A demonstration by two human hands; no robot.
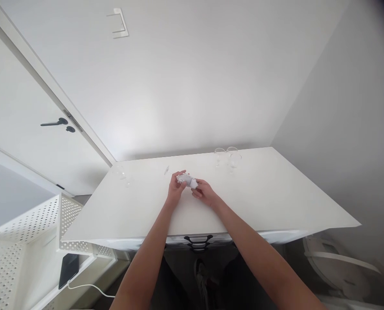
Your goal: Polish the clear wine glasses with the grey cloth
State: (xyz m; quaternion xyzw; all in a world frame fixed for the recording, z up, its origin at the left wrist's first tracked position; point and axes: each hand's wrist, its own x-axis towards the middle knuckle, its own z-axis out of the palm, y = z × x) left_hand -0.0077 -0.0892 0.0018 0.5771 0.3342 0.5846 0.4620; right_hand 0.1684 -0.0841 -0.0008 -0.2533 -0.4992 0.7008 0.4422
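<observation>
Above the middle of the white cabinet top, my left hand (pixel 176 187) is closed around the bowl of a clear stemmed wine glass (pixel 167 170). The glass is tipped on its side, its round foot pointing left and its mouth toward my right hand. A white cloth (pixel 194 184) sticks out of the mouth, and some of it seems to be inside the bowl. My right hand (pixel 205 193) pinches the cloth's outer end with bent fingers. Part of the bowl is hidden by my left fingers.
Three stemmed glasses (pixel 233 160) stand at the back right of the cabinet top (pixel 262 202). Another glass (pixel 121 172) stands at the left. Black drawer handles (pixel 198 243) line the front. A perforated white shelf unit (pixel 67 215) adjoins the left, and a wall rises behind.
</observation>
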